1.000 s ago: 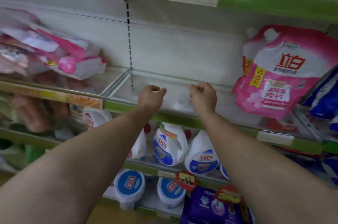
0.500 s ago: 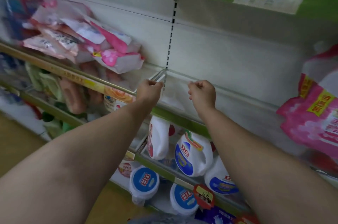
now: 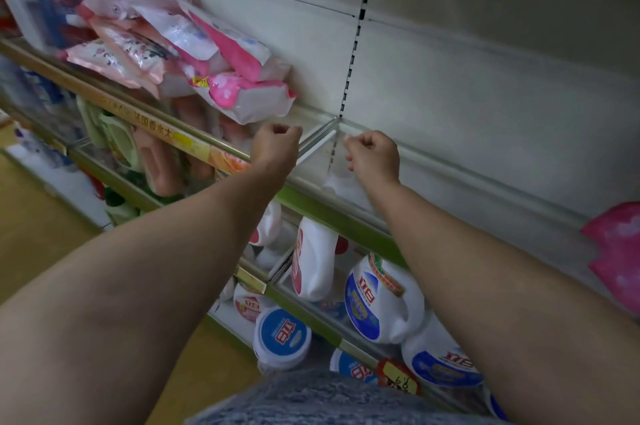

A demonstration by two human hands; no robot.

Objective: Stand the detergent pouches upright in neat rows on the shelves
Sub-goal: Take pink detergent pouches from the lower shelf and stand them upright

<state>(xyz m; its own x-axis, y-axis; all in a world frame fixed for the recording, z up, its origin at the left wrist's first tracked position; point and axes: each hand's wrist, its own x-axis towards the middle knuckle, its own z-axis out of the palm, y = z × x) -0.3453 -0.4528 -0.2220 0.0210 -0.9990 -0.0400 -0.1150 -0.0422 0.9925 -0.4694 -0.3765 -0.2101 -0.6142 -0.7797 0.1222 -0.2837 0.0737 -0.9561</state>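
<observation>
Pink detergent pouches [image 3: 194, 53] are seen heaped flat and slumped on the left bay of the shelf [image 3: 450, 178], not yet upright; one more pouch [image 3: 616, 251] shows at the right edge. The bay between is bare, presumably awaiting rows. Both hands are curled into fists, holding nothing visible: left hand [image 3: 275, 145] over the clear divider [image 3: 317, 138], right hand [image 3: 374, 156] just beyond it. Since a second earlier, the view has swung left; the fists are unchanged.

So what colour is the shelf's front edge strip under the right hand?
Green front edge strip, seen in the head view.
</observation>
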